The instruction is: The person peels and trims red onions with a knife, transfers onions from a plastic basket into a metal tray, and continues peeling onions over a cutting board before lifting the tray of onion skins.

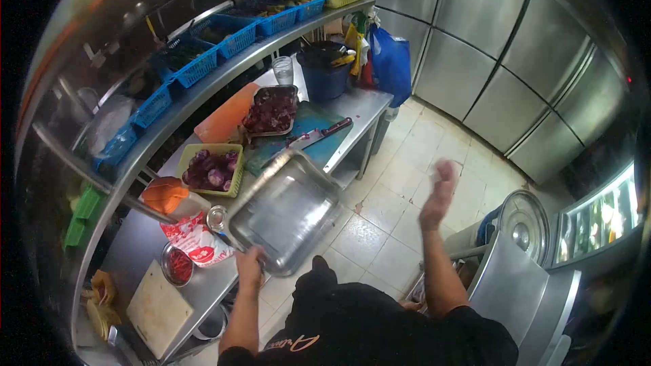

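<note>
My left hand (250,266) grips the near corner of an empty steel tray (288,210), which is tilted and slightly blurred at the edge of the worktop. My right hand (441,196) is raised over the floor, away from the counter; it is blurred, its fingers look stretched out, and nothing shows in it. Beyond the steel tray, a knife (319,137) lies on a blue-green cutting board (254,157). Another tray of chopped purple vegetables (271,110) stands behind the board. A yellow basket (234,179) of purple vegetables stands left of the steel tray.
Nearer on the counter are a red-and-white bag (200,244), a bowl of red strips (178,266) and a white cutting board (152,305). Blue baskets (237,42) line the shelf above. Steel cabinets (468,61) stand at the back; a round metal lid (522,227) is at right.
</note>
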